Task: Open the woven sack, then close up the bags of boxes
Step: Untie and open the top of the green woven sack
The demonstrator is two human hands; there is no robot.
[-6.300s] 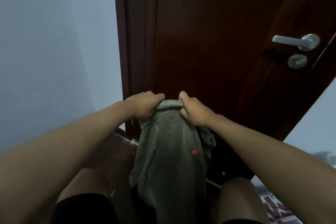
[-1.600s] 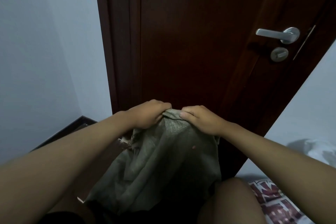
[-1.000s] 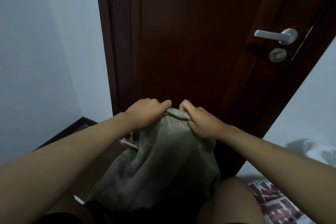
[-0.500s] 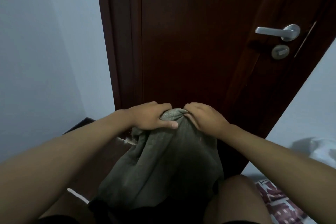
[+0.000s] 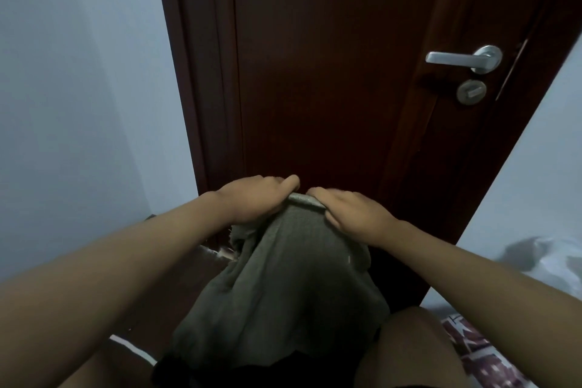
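Door (image 5: 315, 72) behind, sack (image 5: 283, 287) under fingers (image 5: 289, 181)

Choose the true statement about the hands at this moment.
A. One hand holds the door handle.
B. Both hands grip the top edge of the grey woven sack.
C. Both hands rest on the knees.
B: the left hand and the right hand hold the top of the woven sack.

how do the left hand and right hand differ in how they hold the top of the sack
The left hand curls over the woven sack top from the left, its fingers bunched and one fingertip pointing toward the other hand. The right hand lies flatter, fingers angled down over the rolled edge from the right. Both grip the same top edge, nearly touching, before the dark door.
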